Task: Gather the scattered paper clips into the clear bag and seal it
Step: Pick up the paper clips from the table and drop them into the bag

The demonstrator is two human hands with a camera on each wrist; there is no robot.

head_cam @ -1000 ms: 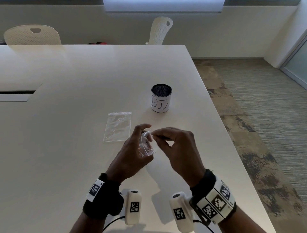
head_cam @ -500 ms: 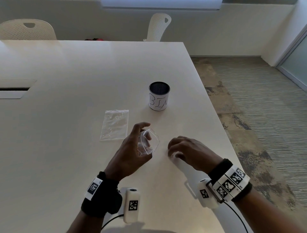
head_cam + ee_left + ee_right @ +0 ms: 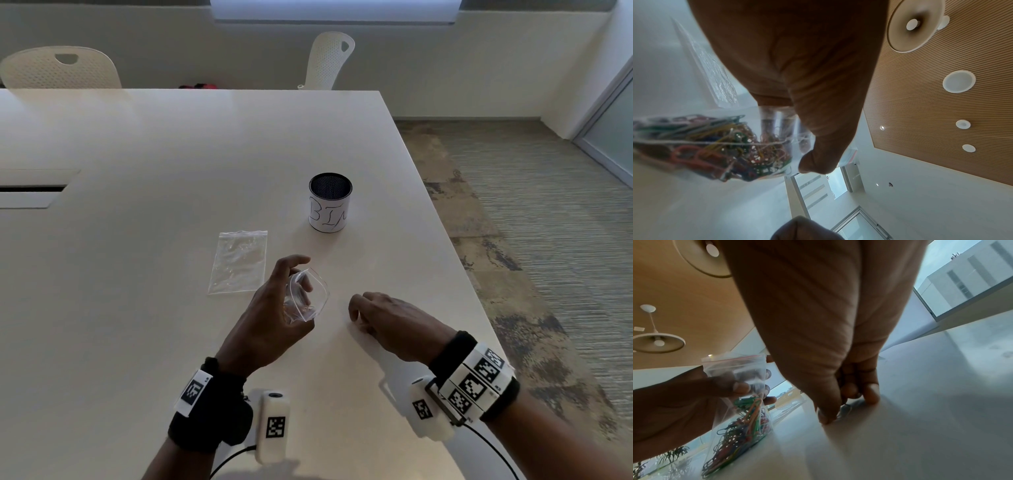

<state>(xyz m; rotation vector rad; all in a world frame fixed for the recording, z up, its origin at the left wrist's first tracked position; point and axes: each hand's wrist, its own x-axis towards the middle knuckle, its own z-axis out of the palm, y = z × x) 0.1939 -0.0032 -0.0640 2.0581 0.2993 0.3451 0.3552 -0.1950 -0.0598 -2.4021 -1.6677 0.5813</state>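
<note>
1. Hands: left hand point(image 3: 270, 322) grips the clear bag point(image 3: 306, 296) just above the table point(image 3: 137, 308), thumb on one side, fingers behind. Right hand point(image 3: 387, 315) is palm-down on the table just right of the bag, fingertips point(image 3: 826, 417) curled onto a loose paper clip point(image 3: 845, 410); whether it's actually pinched, can't tell.
2. Head view: bag contents barely readable. Wrist views show a heap of coloured paper clips point(image 3: 740, 426) in the bag's lower part.
3. Versus 1 s ago: right hand has dropped from the bag mouth to the table; bag stayed in the left hand.
4. Bag's long axis is roughly upright, mouth up and gaping, red zip strip point(image 3: 733, 361) unsealed.
5. Second clear bag point(image 3: 238, 262) lies flat left of it; "BIN" cup point(image 3: 330, 202) stands beyond.
</note>
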